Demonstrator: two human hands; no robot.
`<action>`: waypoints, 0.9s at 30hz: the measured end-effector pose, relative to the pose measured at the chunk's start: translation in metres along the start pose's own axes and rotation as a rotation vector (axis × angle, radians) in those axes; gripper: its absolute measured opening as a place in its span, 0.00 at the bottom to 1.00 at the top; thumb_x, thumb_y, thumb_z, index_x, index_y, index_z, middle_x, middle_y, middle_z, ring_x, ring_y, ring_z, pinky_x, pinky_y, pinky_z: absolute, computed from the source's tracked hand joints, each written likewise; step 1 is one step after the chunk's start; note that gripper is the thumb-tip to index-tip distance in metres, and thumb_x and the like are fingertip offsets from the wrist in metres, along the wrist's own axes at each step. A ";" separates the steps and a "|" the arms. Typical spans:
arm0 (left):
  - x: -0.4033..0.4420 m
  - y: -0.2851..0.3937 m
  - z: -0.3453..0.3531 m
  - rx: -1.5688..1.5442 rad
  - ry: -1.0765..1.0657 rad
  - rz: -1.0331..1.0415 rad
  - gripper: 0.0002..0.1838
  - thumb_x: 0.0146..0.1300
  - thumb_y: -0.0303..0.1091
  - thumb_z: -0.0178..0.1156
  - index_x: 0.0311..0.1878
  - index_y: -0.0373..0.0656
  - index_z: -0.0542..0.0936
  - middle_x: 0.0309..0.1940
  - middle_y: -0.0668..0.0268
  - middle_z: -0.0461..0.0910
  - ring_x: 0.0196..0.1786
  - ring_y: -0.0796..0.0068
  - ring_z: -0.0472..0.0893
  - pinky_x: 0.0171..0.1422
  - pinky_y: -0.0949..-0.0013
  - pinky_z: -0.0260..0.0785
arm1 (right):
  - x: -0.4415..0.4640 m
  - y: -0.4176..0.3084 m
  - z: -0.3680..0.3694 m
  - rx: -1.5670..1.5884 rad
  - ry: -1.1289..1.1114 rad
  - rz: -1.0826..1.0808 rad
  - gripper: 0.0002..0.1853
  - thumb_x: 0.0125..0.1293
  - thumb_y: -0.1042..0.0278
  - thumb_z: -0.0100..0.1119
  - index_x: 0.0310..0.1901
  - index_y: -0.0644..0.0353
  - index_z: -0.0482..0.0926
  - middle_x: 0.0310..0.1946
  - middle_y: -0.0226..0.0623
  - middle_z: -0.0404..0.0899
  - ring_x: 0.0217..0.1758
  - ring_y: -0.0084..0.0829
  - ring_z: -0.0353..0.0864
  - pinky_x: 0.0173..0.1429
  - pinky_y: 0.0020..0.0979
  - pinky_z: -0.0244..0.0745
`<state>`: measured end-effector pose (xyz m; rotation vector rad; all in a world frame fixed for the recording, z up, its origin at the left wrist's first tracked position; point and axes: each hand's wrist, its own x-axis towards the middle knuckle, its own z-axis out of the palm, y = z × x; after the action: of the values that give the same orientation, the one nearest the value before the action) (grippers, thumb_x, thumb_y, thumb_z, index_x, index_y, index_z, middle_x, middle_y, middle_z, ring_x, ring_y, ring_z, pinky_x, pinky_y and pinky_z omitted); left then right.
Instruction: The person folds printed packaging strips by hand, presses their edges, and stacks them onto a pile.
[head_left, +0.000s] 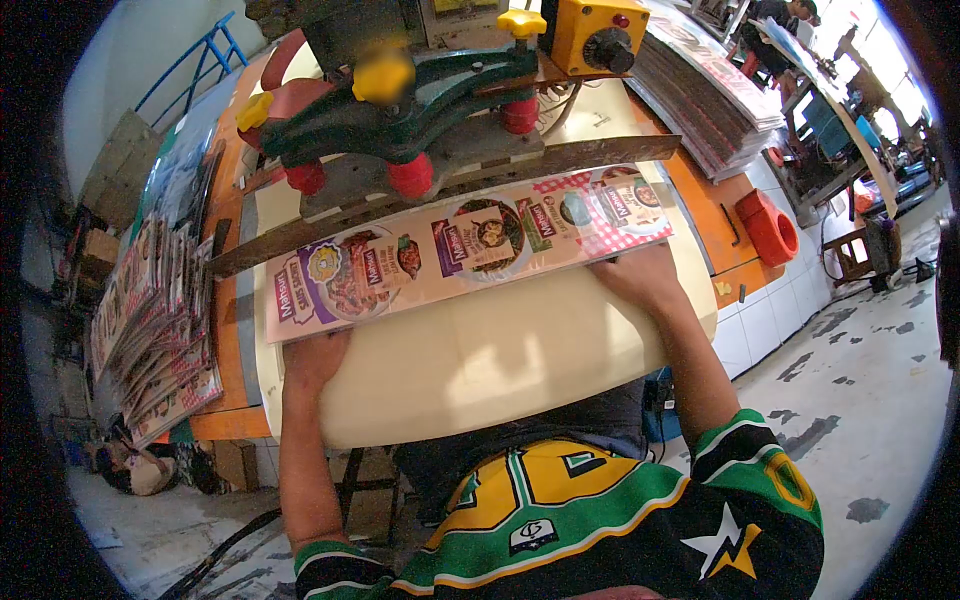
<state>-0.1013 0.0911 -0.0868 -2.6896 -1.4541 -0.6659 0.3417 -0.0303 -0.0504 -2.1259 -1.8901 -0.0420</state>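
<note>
A long printed sheet [430,250] with food pictures and "Mahsuri" labels lies across the cream padded board [500,350], its far edge close to a long metal bar [440,205]. My left hand [316,360] holds the near edge at the left end, its fingers mostly hidden under the sheet. At the right end, my right hand [638,277] grips the same edge, with the fingers partly covered by it. Just beyond the bar stands a dark green machine [430,110] with red feet and yellow knobs.
A leaning pile of printed sheets [160,320] stands left of the board. On the right are a tall stack [715,95], a red ring-shaped holder [768,228] and a hex key [727,217]. A yellow control box [597,38] sits above. A person [785,25] is far right.
</note>
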 end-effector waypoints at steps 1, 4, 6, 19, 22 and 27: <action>0.001 0.002 -0.001 -0.016 0.016 0.004 0.32 0.61 0.43 0.66 0.66 0.39 0.73 0.65 0.47 0.74 0.68 0.42 0.71 0.75 0.45 0.60 | 0.000 0.000 -0.001 0.017 0.006 -0.007 0.30 0.69 0.45 0.50 0.66 0.53 0.76 0.69 0.47 0.72 0.75 0.49 0.66 0.79 0.45 0.55; -0.001 0.001 0.001 -0.027 0.048 -0.005 0.31 0.61 0.43 0.66 0.65 0.39 0.74 0.64 0.46 0.75 0.68 0.42 0.71 0.74 0.46 0.61 | -0.001 0.003 0.004 -0.010 -0.006 0.010 0.29 0.68 0.46 0.52 0.65 0.53 0.77 0.68 0.47 0.73 0.74 0.49 0.67 0.79 0.45 0.56; -0.003 -0.003 0.004 0.004 -0.008 -0.019 0.31 0.61 0.43 0.66 0.65 0.40 0.74 0.64 0.47 0.75 0.67 0.42 0.72 0.74 0.46 0.61 | -0.002 0.003 0.000 -0.006 -0.021 -0.010 0.30 0.68 0.44 0.52 0.66 0.53 0.76 0.68 0.47 0.74 0.72 0.50 0.69 0.77 0.46 0.58; 0.009 0.017 -0.019 0.009 0.013 0.084 0.32 0.60 0.41 0.66 0.66 0.39 0.74 0.65 0.48 0.74 0.68 0.45 0.72 0.74 0.47 0.61 | -0.003 -0.005 -0.009 0.016 -0.046 0.044 0.28 0.70 0.44 0.52 0.64 0.52 0.78 0.67 0.46 0.75 0.72 0.49 0.69 0.77 0.44 0.60; 0.005 0.008 -0.010 -0.044 0.036 0.067 0.32 0.61 0.41 0.66 0.67 0.39 0.73 0.65 0.47 0.74 0.68 0.44 0.72 0.75 0.47 0.61 | -0.007 0.005 -0.001 0.042 -0.072 0.051 0.27 0.69 0.46 0.54 0.63 0.53 0.78 0.67 0.47 0.75 0.72 0.49 0.70 0.76 0.43 0.62; -0.024 -0.042 0.023 0.016 -0.072 -0.023 0.32 0.62 0.42 0.66 0.67 0.38 0.73 0.65 0.46 0.75 0.68 0.41 0.72 0.75 0.47 0.61 | -0.019 0.011 -0.014 0.137 -0.165 0.011 0.26 0.67 0.50 0.59 0.63 0.53 0.78 0.66 0.47 0.76 0.70 0.50 0.71 0.75 0.43 0.63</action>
<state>-0.1377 0.1008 -0.1248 -2.7155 -1.5017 -0.5612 0.3526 -0.0536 -0.0431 -2.1033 -1.9106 0.2657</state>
